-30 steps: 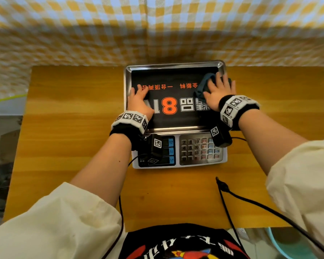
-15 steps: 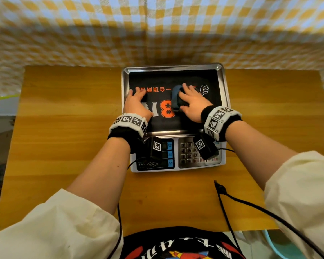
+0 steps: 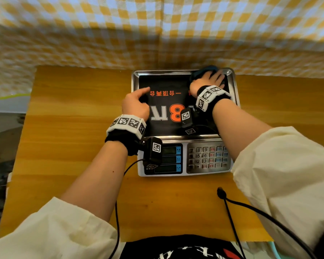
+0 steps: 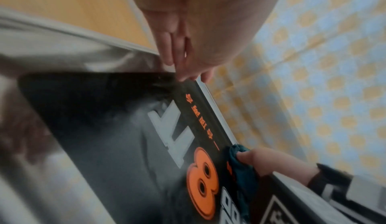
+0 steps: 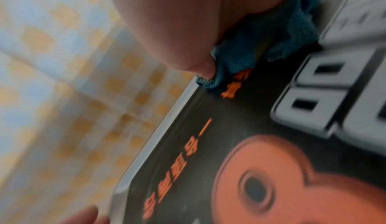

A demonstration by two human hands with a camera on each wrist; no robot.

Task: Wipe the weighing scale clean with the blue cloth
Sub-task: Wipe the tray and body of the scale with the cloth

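The weighing scale [image 3: 183, 159] sits on a wooden table, its steel pan [image 3: 135, 79] covered by a black sticker with an orange "8". My right hand [image 3: 208, 81] holds the bunched blue cloth [image 3: 202, 71] down on the pan's far right corner, fingers spread on top. In the left wrist view the right hand's thumb [image 4: 246, 156] tucks against the cloth [image 4: 242, 169]. The right wrist view shows the cloth [image 5: 261, 42] wadded under the palm [image 5: 177, 21]. My left hand [image 3: 136, 103] rests on the pan's left edge, fingers [image 4: 173, 52] straight against the rim.
The wooden table [image 3: 73, 128] extends to both sides of the scale. A yellow and blue checked sheet [image 3: 157, 34] hangs right behind it. A black cable [image 3: 232, 212] trails over the near table edge. The keypad [image 3: 206, 157] and displays face me.
The right hand swept the cloth from the pan's right side to its middle, then back out to the far right corner. The left hand stayed at the pan's left edge.
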